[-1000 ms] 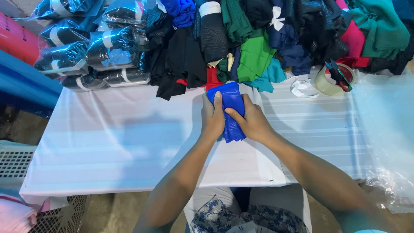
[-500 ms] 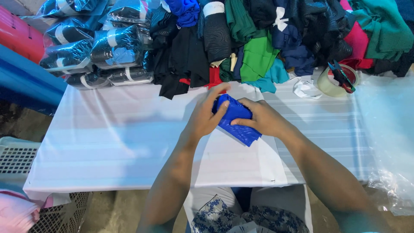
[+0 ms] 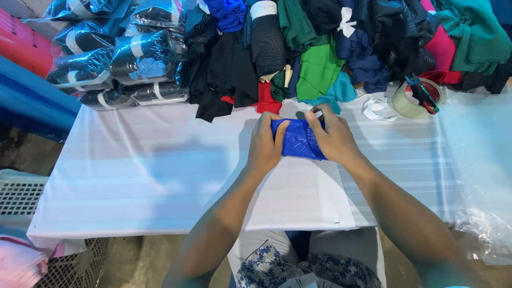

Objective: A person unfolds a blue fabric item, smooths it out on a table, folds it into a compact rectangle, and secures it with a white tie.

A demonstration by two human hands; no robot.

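Observation:
A small bright blue cloth bundle point(image 3: 298, 141) lies crosswise on the white-covered table point(image 3: 149, 170), just in front of the clothes heap. My left hand point(image 3: 265, 145) grips its left end with the fingers curled over the top. Around its right end my right hand point(image 3: 333, 137) is wrapped, thumb and fingers pinching the fabric. Both forearms reach in from the bottom of the view.
A heap of loose garments point(image 3: 320, 48) in black, green, navy and pink fills the table's far edge. Plastic-wrapped dark bundles point(image 3: 117, 58) are stacked at far left. A tape roll with a cutter point(image 3: 416, 98) and clear plastic sheeting point(image 3: 480, 160) lie at right. A white basket point(image 3: 21, 197) stands at lower left.
The blue bundle has been turned from lengthwise to crosswise and squeezed shorter. My hands have shifted to its two ends, slightly farther from me.

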